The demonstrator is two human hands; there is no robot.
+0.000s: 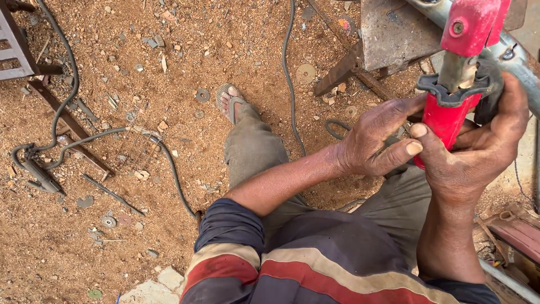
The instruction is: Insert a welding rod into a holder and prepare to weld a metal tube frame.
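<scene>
Sandy red ground [169, 67] fills most of the view, strewn with pebbles, washers and metal scraps. At the far left a black cable [67, 95] loops down to a dark clamp-like tool [39, 177] lying in the dirt, with a rusty bar [67, 126] beside it. Further right a sandalled foot [229, 101] rests on the ground at the end of a grey trouser leg, and a second cable [288, 73] runs up past it. Beyond that stands a rusty steel bracket [388, 34].

At the right both hands meet on a red tool [450, 112] — a red grip with a black collar, hinged under a red head that sits against a grey pipe [517, 62]. The left hand [377, 138] lies against the grip's near side, fingers curled loosely, thumb stretched along the red handle. The right hand [478, 152] is wrapped around the grip from the far side, fingers closed behind the collar, thumb tip pressed to the red front.

Judging by the hold, the step in hand looks like seating or steadying the tool on the pipe. The next move calls for a firm two-handed squeeze and a steady line — any twist could slip the head off the round pipe.
</scene>
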